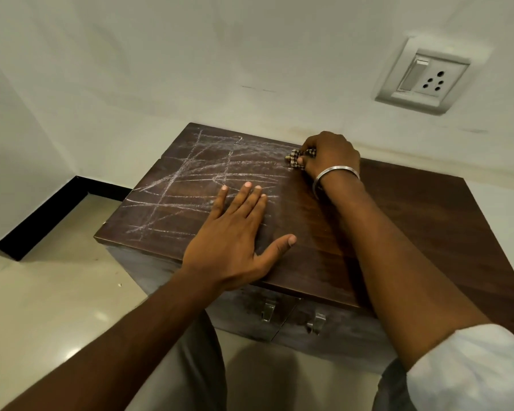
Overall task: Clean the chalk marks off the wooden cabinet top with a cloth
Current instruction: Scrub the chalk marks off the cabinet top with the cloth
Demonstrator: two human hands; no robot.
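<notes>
The dark wooden cabinet top (413,221) stands against the wall. White chalk marks (187,176) criss-cross its left half; the right half looks bare of lines. My right hand (330,154) grips a small bunched checked cloth (296,158) at the far edge of the top, near the wall, at the right end of the marks. Most of the cloth is hidden inside the fist. My left hand (238,235) rests flat on the top, fingers straight and spread, over the near part of the marked area.
A wall socket with a switch (422,77) is above right of the cabinet. Two metal door handles (291,317) are on the cabinet front below the top. Tiled floor (57,292) and a black skirting (42,215) lie to the left.
</notes>
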